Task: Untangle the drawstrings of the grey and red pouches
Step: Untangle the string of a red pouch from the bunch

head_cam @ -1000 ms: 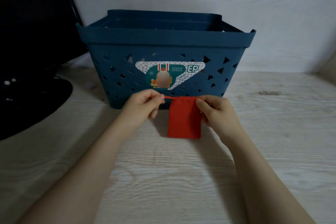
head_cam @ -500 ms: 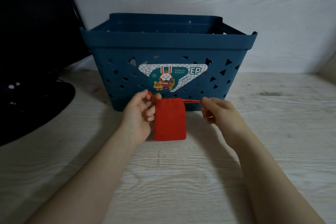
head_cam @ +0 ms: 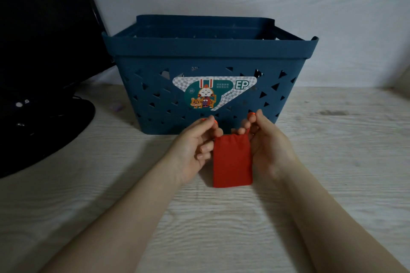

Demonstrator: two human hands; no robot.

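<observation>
Fingers of your left hand (head_cam: pixel 195 146) pinch one red drawstring end; your right hand (head_cam: pixel 269 146) pinches the other. Between them the red pouch (head_cam: pixel 232 162) hangs with its mouth gathered, probably so that each cord stays separate and taut. Behind stands the blue basket (head_cam: pixel 208 49). No grey pouch shows.

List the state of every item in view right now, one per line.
Red fabric drawstring pouch: mouth cinched shut, hanging upright between both hands.
Red drawstring: ends pinched on each side of the pouch.
Left hand: pinching a drawstring end.
Right hand: pinching the other end.
Dark blue perforated plastic basket: upright, contents not visible.
Grey pouch: not in view.
</observation>
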